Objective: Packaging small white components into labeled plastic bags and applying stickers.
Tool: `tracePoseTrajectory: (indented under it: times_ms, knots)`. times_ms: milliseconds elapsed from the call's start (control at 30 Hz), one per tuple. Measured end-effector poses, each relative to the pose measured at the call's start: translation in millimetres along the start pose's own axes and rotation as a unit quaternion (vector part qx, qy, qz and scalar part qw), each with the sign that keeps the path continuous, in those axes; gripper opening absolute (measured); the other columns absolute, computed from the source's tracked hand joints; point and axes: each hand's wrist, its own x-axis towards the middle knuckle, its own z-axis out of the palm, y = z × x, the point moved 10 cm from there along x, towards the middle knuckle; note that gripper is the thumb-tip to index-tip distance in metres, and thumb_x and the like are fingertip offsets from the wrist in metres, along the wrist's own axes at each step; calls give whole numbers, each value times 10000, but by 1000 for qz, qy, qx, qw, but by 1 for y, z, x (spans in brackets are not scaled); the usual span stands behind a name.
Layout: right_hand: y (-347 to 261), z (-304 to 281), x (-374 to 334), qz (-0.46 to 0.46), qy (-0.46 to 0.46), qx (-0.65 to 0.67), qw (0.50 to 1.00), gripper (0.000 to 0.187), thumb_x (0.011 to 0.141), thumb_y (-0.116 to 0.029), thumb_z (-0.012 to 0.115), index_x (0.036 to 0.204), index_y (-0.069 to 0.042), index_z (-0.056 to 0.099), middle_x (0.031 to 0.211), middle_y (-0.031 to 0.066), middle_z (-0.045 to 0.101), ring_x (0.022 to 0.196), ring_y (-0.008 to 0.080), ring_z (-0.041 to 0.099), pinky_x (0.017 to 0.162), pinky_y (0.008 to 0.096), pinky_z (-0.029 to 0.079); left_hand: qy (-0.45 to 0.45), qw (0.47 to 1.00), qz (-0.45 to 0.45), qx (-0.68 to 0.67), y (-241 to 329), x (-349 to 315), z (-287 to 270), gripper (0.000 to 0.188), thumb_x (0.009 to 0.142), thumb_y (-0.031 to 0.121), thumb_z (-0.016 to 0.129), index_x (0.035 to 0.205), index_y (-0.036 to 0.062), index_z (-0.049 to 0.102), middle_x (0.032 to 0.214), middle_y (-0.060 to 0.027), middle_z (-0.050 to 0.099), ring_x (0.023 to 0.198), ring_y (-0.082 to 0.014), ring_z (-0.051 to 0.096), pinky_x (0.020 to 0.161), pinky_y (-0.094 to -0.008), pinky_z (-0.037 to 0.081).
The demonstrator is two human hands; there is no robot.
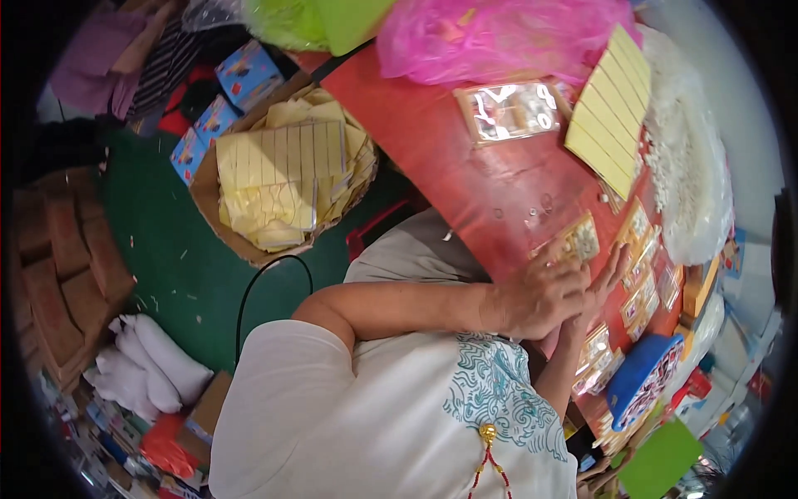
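Observation:
My left hand [532,295] reaches in over the red table, its fingers bent and pressed together against my right hand. What they hold, if anything, is hidden. My right hand [600,287] lies just beside and partly under it, with its fingers stretched out and apart. Just beyond my left fingertips is a small flat packet [583,236] with pale contents; I cannot tell whether a finger touches it. Close to the right fingers, several similar clear-fronted packets [638,303] lie in a row. A larger shiny packet [514,112] rests farther back on the table.
A blue basin [640,374] of small pieces stands at the right. A yellow ridged sheet [611,112], a pink plastic bag [499,37] and a clear bag of white bits [686,166] line the table's far side. A carton [218,218] heaped with yellow sheets stands on the left.

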Motion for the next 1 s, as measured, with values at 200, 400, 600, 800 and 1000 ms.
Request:
tracePoseTrajectory:
  times_ms: [200, 400, 600, 800, 1000]
  knots:
    - [-15, 32, 9, -8, -101, -27, 994, 607, 979, -383, 424, 1486, -84, 277, 1541, 188, 218, 1409, 356, 238, 1120, 475, 233, -108, 992, -12, -64, 3, -21, 6, 259, 738, 196, 640, 963, 67, 624, 962, -59, 619, 930, -218, 587, 921, -416, 377]
    - [-12, 29, 9, -14, -70, -42, 997, 608, 981, -395, 374, 1481, -65, 270, 1525, 215, 233, 1396, 392, 250, 1123, 467, 253, -75, 994, -20, -80, -3, -21, -1, 262, 657, 191, 689, 896, 92, 649, 944, -46, 632, 933, -212, 584, 885, -401, 381]
    - [-23, 33, 18, -23, -74, -63, 995, 607, 989, -441, 348, 1466, -68, 315, 1510, 201, 280, 1389, 372, 271, 1116, 476, 259, -76, 995, -14, -66, -3, -21, -6, 250, 635, 191, 695, 861, 103, 639, 864, -43, 600, 876, -214, 588, 858, -389, 399]
    - [-56, 4, 27, -84, -8, -71, 994, 549, 988, -404, 432, 1426, -75, 402, 1500, 183, 319, 1373, 363, 311, 1110, 475, 260, 60, 984, -43, -160, -33, -27, -85, 140, 748, 104, 629, 879, 56, 619, 866, -73, 602, 836, -256, 606, 763, -392, 476]
    - [-82, 3, 21, -128, -13, -80, 988, 509, 983, -343, 477, 1395, -48, 438, 1460, 176, 388, 1346, 343, 362, 1094, 490, 278, 167, 876, -417, -178, -147, -169, -149, 102, 902, 76, 587, 984, 22, 613, 873, -86, 630, 775, -155, 612, 697, -286, 488]
